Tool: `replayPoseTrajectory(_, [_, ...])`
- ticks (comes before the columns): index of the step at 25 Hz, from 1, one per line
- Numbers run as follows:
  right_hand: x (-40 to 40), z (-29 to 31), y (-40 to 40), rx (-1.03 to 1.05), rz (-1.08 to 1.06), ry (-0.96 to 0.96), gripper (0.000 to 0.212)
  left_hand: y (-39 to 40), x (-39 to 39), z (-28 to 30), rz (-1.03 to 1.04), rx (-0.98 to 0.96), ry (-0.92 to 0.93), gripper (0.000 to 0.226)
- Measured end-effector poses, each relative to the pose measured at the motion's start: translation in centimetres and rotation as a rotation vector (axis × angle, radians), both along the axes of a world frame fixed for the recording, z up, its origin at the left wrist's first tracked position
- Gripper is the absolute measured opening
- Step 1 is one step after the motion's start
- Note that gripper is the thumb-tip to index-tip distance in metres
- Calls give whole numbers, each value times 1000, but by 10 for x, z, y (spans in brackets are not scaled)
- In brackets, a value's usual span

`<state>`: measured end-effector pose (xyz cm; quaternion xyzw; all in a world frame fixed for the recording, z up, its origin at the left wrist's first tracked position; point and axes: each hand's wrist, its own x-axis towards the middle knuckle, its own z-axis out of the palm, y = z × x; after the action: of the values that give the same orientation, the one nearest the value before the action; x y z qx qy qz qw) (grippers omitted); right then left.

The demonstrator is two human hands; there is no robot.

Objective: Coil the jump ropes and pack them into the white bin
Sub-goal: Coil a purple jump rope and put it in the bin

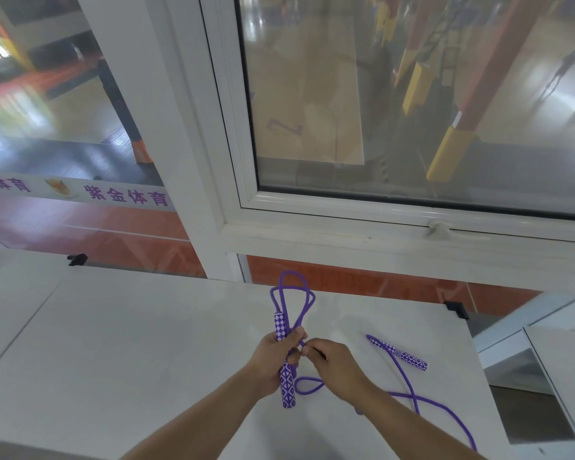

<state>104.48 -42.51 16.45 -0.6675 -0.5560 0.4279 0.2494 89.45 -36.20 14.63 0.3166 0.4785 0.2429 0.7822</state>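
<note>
A purple jump rope [409,386] lies partly on the white table [130,343]. My left hand [273,360] grips one purple-and-white checkered handle [287,383] upright, together with two rope loops [292,297] that stick up above the fist. Just to its right, my right hand [332,365] pinches the rope close to the left thumb. The other checkered handle [400,353] rests on the table right of my hands, and the slack rope trails from it toward the front right. No white bin is in view.
A white-framed window [346,210] rises just behind the table. Black clips [77,259] [457,308] sit on the table's far edge. To the right stands a lower white surface with a metal-lined opening [525,386].
</note>
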Motion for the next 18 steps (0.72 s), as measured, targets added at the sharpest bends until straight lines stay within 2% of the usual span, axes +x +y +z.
replayPoseTrajectory(5, [-3,1,0,-35,3,-11,23,0,-3,2,-16,-4,70,26])
replayPoseTrajectory(8, [3,-2,-3,-86,40,-27,23,10,-6,6,83,-5,100,29])
replayPoseTrajectory(12, [32,-7,-12,-110,63,-97,20,47,-26,11,346,-79,-95,19])
replayPoseTrajectory(14, [44,-8,-16,-102,65,-109,19,63,-40,12,418,-118,-123,20])
replayPoseTrajectory(16, [47,-6,-16,-103,104,-107,18,66,-47,12,377,-103,-55,20])
replayPoseTrajectory(18, [44,-1,-12,-86,151,-108,18,60,-44,11,241,-62,64,23])
